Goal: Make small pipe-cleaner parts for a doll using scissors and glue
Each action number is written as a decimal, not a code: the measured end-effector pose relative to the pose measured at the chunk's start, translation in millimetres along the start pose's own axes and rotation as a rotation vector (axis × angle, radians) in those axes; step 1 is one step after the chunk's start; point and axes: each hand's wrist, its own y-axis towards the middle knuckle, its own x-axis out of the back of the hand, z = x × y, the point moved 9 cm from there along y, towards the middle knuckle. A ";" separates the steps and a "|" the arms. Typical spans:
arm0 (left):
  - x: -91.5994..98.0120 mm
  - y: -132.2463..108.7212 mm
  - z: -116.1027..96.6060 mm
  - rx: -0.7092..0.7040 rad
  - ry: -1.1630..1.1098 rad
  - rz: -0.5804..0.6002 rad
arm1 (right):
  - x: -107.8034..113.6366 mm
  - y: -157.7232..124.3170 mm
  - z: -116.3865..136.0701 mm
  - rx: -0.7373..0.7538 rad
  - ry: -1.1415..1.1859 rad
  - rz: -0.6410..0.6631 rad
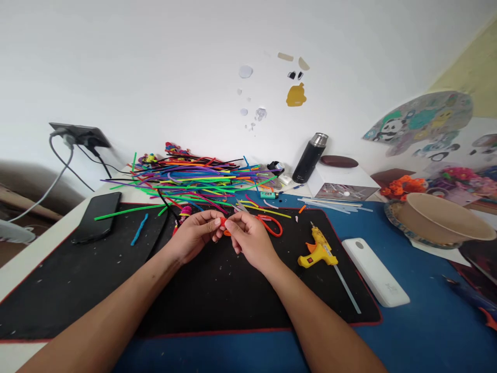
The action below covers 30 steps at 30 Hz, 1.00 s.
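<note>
Over the middle of the black mat, my left hand (199, 231) and my right hand (251, 236) meet, fingertips closed on a small red-orange pipe cleaner piece (223, 221). The fingers cover most of it, so its full shape is hidden. Just behind my right hand lie scissors (276, 228) with an orange handle, partly covered. A small figure with a pink and yellow top (185, 211) shows behind my left hand. Farther back spreads a heap of many-coloured pipe cleaners (194, 176).
A yellow glue gun (319, 250) with a glue stick lies on the mat's right side, beside a white power bank (375, 272). On the left are a black phone (98, 216) and a twisted blue pipe cleaner (140, 229). A black flask (309, 158) and a beige bowl (446, 220) stand behind.
</note>
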 end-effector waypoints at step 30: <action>-49.3 -24.2 -7.9 -0.547 1.422 0.223 | 24.2 5.8 -0.1 0.008 0.011 -0.124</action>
